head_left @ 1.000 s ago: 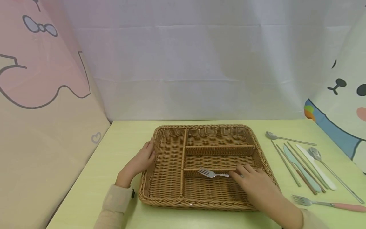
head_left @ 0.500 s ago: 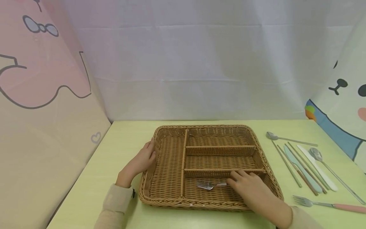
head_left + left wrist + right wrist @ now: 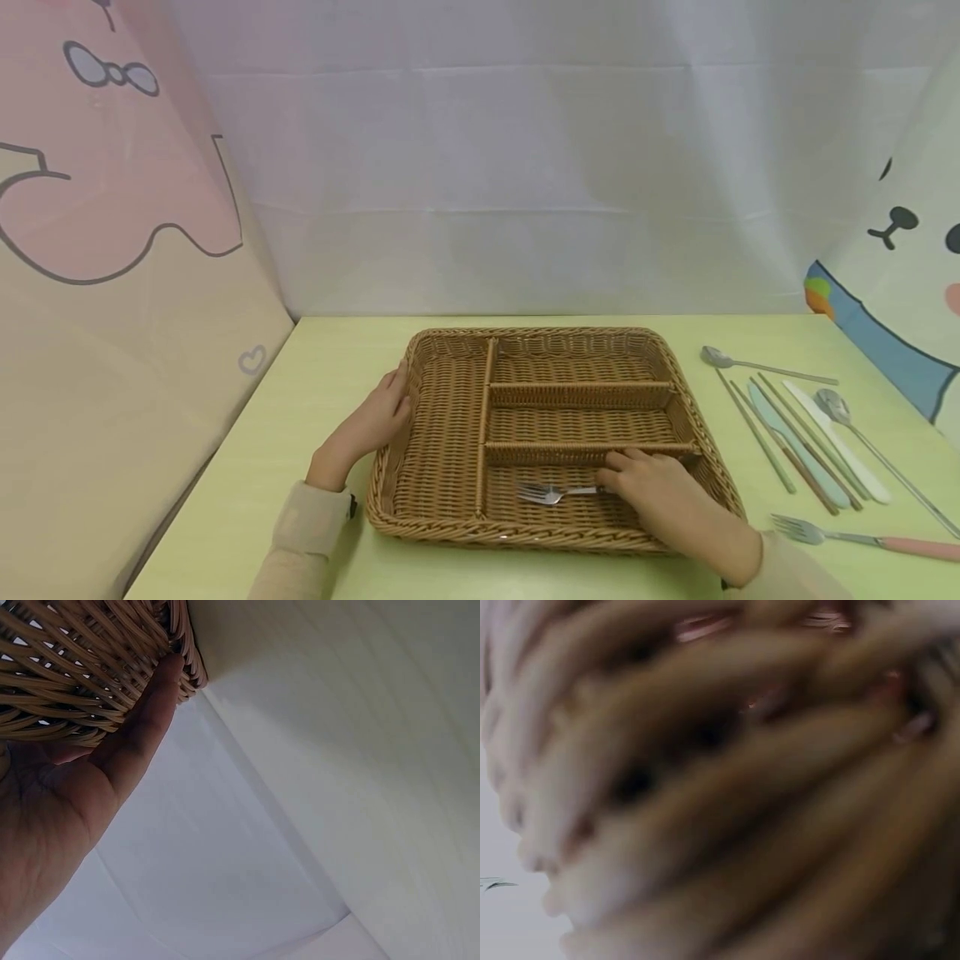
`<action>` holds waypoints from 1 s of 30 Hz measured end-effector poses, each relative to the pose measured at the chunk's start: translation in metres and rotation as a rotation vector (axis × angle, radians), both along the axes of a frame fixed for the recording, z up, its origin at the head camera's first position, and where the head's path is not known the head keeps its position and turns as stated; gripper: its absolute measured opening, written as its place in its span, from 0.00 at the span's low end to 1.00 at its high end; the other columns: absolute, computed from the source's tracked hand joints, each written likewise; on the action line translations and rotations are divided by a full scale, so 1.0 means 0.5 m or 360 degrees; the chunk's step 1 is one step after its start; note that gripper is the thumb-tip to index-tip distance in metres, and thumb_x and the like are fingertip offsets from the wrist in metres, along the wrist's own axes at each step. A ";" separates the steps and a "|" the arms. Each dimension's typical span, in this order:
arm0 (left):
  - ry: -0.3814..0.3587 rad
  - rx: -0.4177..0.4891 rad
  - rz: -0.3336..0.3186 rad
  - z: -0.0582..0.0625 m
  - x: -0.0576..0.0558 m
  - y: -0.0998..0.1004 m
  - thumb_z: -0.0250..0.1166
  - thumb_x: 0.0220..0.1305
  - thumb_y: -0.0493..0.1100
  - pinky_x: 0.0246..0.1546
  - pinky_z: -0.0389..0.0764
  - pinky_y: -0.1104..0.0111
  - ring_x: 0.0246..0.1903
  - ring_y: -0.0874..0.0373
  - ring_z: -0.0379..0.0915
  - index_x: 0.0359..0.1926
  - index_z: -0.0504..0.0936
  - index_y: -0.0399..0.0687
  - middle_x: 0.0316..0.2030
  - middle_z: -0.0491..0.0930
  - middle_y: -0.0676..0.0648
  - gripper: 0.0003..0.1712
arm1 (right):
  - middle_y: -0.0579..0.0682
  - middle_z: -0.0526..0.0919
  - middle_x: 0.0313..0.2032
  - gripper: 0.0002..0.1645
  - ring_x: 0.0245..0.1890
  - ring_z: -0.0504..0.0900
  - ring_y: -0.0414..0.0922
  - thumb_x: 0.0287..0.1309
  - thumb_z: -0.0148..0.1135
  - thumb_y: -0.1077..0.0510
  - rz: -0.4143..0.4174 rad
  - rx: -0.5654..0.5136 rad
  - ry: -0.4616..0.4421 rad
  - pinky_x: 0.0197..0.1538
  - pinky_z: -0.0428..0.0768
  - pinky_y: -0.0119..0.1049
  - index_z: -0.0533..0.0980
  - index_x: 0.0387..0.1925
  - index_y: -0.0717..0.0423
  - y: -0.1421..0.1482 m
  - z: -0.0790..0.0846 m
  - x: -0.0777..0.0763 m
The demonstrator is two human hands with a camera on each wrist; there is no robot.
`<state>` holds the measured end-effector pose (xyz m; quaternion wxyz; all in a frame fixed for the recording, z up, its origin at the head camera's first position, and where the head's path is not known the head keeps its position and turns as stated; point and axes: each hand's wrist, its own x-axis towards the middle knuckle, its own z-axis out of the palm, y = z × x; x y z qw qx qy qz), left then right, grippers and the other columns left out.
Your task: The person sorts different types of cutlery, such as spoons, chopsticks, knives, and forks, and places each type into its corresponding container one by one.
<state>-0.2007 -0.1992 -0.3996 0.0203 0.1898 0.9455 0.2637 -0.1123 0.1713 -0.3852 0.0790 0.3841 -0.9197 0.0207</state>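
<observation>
Lying in the wicker basket's [image 3: 420, 527] near right compartment [image 3: 577, 511], the fork [image 3: 553, 497] runs left to right, tines to your left, handle end under your right hand [image 3: 656, 493]. That hand is the nearer one, its fingers curled and seemingly pinching the handle, though they partly hide it. Your left hand [image 3: 375, 425] is well apart, fingers straight against the basket's outer left side on the counter [image 3: 217, 508].

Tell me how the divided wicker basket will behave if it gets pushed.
The wicker basket is broad and low, so it would likely slide rather than tip. Its weave and dividers suggest it keeps its shape. Gaps in the weave, visible in the left wrist view, hint it is light for its size.
</observation>
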 end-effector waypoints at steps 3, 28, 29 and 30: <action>0.0000 0.0001 -0.0002 0.000 0.000 0.001 0.43 0.68 0.36 0.57 0.66 0.43 0.61 0.32 0.51 0.67 0.37 0.26 0.63 0.49 0.21 0.35 | 0.47 0.81 0.31 0.23 0.30 0.80 0.45 0.35 0.65 0.76 0.0008 -0.0004 -0.0053 0.14 0.68 0.25 0.80 0.34 0.51 0.001 -0.002 -0.003; -0.0012 0.0019 0.0004 -0.007 -0.002 -0.001 0.43 0.68 0.37 0.56 0.66 0.43 0.61 0.33 0.51 0.67 0.36 0.28 0.64 0.48 0.23 0.35 | 0.44 0.79 0.25 0.16 0.22 0.74 0.36 0.38 0.66 0.72 0.0047 -0.0057 -0.0083 0.13 0.67 0.24 0.79 0.29 0.50 0.012 -0.012 -0.011; -0.0013 0.0020 0.0005 -0.008 -0.002 -0.002 0.43 0.68 0.37 0.56 0.66 0.43 0.61 0.33 0.51 0.67 0.36 0.28 0.64 0.48 0.23 0.35 | 0.44 0.78 0.24 0.15 0.22 0.74 0.37 0.37 0.67 0.71 0.0040 -0.0055 -0.0051 0.13 0.67 0.24 0.79 0.28 0.51 0.013 -0.012 -0.010; -0.0012 0.0019 0.0005 -0.009 -0.002 -0.002 0.43 0.68 0.36 0.56 0.66 0.43 0.61 0.33 0.51 0.68 0.36 0.28 0.64 0.48 0.23 0.35 | 0.44 0.78 0.24 0.13 0.22 0.74 0.37 0.38 0.67 0.70 0.0034 -0.0053 -0.0024 0.13 0.67 0.24 0.78 0.27 0.51 0.014 -0.012 -0.009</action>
